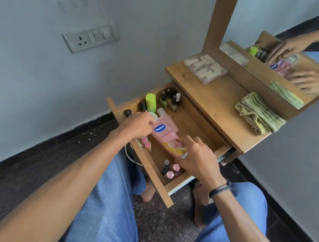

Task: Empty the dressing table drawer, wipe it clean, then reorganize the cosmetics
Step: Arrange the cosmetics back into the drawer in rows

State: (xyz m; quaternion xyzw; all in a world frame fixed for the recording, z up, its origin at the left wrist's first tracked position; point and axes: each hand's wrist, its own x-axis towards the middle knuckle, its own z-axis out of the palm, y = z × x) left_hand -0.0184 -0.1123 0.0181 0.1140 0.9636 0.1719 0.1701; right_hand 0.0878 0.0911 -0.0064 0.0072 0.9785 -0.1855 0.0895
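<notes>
Drawer (189,128) stands pulled out below the dressing surface (217,99), over the person's knees. The pink lotion tube (164,136) lies slantwise in it. The left hand (137,125) grips the cap end with curled fingers, and the right hand (196,155) pinches the lower end. Swung carelessly, the long tube could topple the upright nail polish bottles (169,100) at the back or the pink-capped bottles (172,171) in front. The drawer looks plain wood, its floor partly bare, cosmetics clustered in corners.

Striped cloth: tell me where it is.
Head view: the cloth lies folded at the right of the table top, below the mirror, right of the makeup box.
</notes>
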